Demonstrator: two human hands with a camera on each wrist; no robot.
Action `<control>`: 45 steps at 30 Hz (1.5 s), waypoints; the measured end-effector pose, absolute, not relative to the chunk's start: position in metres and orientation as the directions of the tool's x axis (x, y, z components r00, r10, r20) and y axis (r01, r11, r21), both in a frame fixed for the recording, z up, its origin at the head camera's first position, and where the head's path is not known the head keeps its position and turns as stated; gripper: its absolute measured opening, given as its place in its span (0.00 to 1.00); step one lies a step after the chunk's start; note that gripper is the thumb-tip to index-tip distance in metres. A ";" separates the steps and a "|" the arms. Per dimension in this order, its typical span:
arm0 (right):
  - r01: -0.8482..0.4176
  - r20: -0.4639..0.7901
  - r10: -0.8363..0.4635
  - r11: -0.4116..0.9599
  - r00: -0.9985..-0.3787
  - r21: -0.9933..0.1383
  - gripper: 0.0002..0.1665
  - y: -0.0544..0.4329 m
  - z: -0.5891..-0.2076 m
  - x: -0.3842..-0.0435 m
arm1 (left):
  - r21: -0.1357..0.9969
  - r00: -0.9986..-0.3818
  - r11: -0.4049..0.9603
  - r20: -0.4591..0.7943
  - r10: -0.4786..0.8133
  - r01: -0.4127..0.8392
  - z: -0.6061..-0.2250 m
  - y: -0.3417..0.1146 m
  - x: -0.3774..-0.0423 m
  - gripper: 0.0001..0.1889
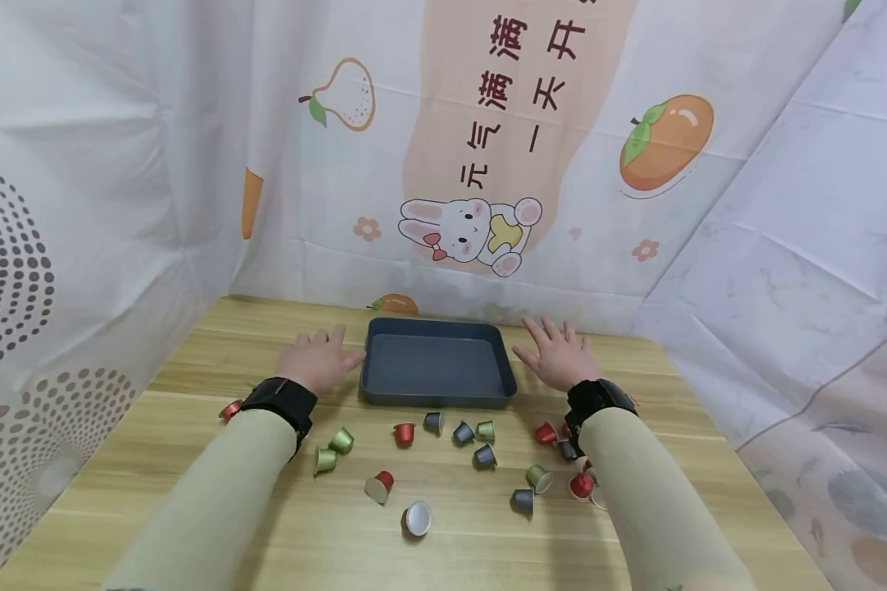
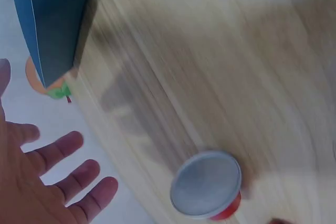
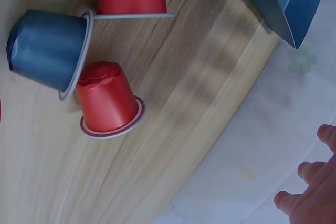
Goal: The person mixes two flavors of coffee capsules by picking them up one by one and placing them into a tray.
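A dark grey-blue rectangular tray (image 1: 437, 369) sits toward the back of the wooden table, with nothing inside it. My left hand (image 1: 316, 361) is spread at the tray's left side, its thumb close to the rim; whether they touch I cannot tell. On the other side, my right hand (image 1: 559, 359) has its fingers spread, a little apart from the tray. Neither hand holds anything. A red coffee capsule (image 2: 207, 184) lies below the left hand in the left wrist view. In the right wrist view, red capsules (image 3: 107, 100) and a blue capsule (image 3: 50, 48) lie near the right hand.
Several coffee capsules are scattered in front of the tray: green (image 1: 326, 460), red (image 1: 404, 434), dark blue (image 1: 485, 457), and one showing its pale lid (image 1: 417, 519). Some are partly hidden by the right forearm. A printed curtain (image 1: 325, 180) hangs behind the table.
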State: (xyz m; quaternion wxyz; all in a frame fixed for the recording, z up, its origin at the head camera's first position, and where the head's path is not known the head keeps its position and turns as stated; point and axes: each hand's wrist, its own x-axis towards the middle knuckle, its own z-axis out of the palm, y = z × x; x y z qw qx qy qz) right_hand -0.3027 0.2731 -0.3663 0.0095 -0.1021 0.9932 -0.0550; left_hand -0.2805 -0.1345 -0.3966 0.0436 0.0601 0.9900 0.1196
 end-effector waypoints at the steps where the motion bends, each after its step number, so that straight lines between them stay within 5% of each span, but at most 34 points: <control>1: -0.204 -0.008 -0.206 0.973 -0.979 -0.111 0.43 0.274 -0.366 -0.303 | 0.238 -0.988 0.965 -0.073 0.133 0.112 -0.398 -0.133 -0.281 0.42; 22: -0.317 0.013 -0.317 0.943 -0.948 -0.105 0.43 0.292 -0.364 -0.291 | 0.197 -0.983 0.974 -0.121 0.138 0.112 -0.416 -0.108 -0.278 0.34; 31: -0.358 0.027 -0.357 0.930 -0.934 -0.082 0.41 0.305 -0.361 -0.282 | 0.219 -0.967 0.964 -0.173 0.190 0.150 -0.412 -0.117 -0.275 0.18; 45: -0.332 -0.022 -0.334 0.941 -0.942 -0.058 0.38 0.335 -0.375 -0.266 | 0.197 -0.948 0.966 -0.236 0.215 0.170 -0.404 -0.130 -0.261 0.16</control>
